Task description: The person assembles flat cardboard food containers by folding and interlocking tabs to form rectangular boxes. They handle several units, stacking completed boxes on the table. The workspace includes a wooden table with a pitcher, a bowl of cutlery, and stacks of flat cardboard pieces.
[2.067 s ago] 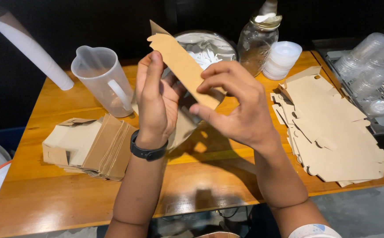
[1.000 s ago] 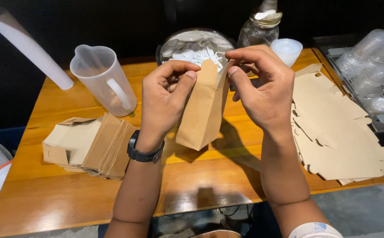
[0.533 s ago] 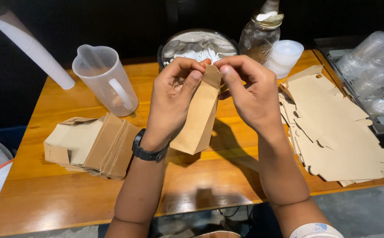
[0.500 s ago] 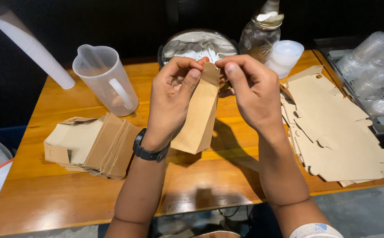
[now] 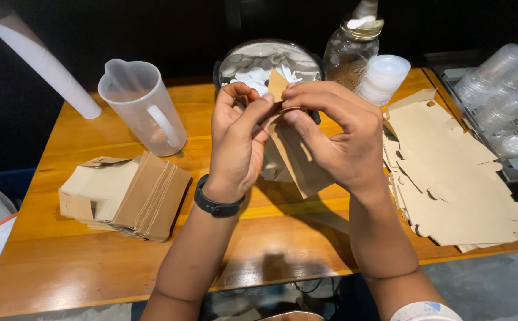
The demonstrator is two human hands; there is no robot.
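Note:
My left hand point(image 5: 238, 139) and my right hand point(image 5: 336, 131) meet above the middle of the wooden table point(image 5: 92, 273). Together they pinch the top end of a brown cardboard piece point(image 5: 299, 160), partly folded, which hangs down between my palms. A small flap of it sticks up above my fingertips. A black band sits on my left wrist. On the left lies a stack of folded cardboard pieces point(image 5: 125, 193). A pile of flat cardboard blanks point(image 5: 449, 178) lies on the right.
A clear plastic measuring jug point(image 5: 140, 107) stands at the back left. Behind my hands sit a round bowl of white discs point(image 5: 259, 62), a glass jar point(image 5: 351, 50) and stacked white lids point(image 5: 384, 77). Clear plastic cups point(image 5: 502, 95) fill a rack at far right.
The cardboard piece went from flat and raised to hanging, folded, between my hands. My fingers have closed in on its top end, and both hands have shifted slightly toward the bowl.

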